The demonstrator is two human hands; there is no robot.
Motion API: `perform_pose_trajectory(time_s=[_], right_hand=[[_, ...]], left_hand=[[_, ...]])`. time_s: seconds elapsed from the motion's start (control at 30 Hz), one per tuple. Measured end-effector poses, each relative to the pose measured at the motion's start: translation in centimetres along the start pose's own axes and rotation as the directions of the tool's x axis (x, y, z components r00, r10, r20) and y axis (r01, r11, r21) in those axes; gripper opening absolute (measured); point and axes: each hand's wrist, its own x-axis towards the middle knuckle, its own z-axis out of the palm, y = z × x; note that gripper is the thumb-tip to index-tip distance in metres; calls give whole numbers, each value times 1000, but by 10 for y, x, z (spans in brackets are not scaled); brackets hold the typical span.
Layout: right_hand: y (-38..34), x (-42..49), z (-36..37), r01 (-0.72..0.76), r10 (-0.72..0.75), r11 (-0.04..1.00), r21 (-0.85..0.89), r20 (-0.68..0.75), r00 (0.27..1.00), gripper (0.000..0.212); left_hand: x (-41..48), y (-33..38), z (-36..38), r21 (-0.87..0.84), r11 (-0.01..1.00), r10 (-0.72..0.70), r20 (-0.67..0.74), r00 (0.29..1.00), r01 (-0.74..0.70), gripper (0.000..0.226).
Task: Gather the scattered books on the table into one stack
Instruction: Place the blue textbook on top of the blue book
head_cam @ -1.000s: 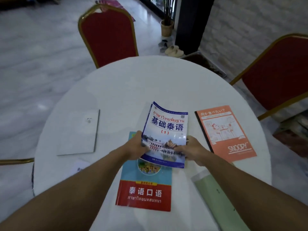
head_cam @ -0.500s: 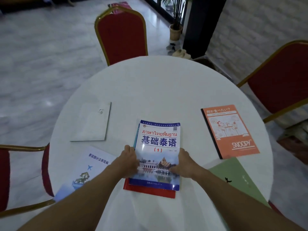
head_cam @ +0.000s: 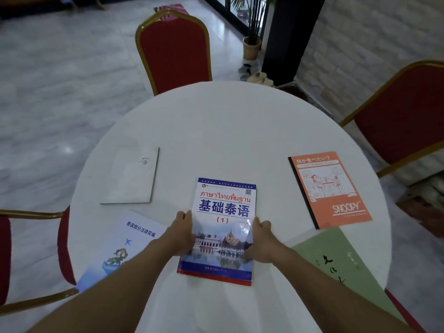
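At the counter's (head_cam: 228,131) left edge lies a white book (head_cam: 134,177), flat and shut, and nearer the person, hanging a little over the near-left edge, a pale blue book (head_cam: 120,246) with a star and a small boat on its cover. The left hand (head_cam: 181,233) presses its fingers (head_cam: 185,216) against the left side of the blue-and-white textbook (head_cam: 225,212) in the middle of the near half — it lies squarely on a red-edged book (head_cam: 211,276), of which only a strip shows along the bottom. The right hand (head_cam: 260,241) clasps the same textbook's right side, fingers curled at the edge. Toward the right edge an orange notebook (head_cam: 330,188) lies apart, and a green book (head_cam: 336,265) sits at the near-right edge just below it.
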Motion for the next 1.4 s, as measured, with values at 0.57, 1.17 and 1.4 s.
perform_pose_trajectory(time_s=[0.57, 1.17, 1.4], right_hand=[[1, -7, 3, -2, 8, 996, -85, 72, 997, 97], [94, 1, -90, -48, 65, 998, 45, -520, 852, 54], [159, 3, -136, -178, 269, 962, 208, -597, 756, 60]], left_hand=[[6, -4, 0, 12, 1000, -16, 31, 999, 16, 78], [58, 165, 27, 180, 945, 284, -29, 958, -275, 53], [91, 256, 79, 79, 966, 232, 148, 961, -245, 65]])
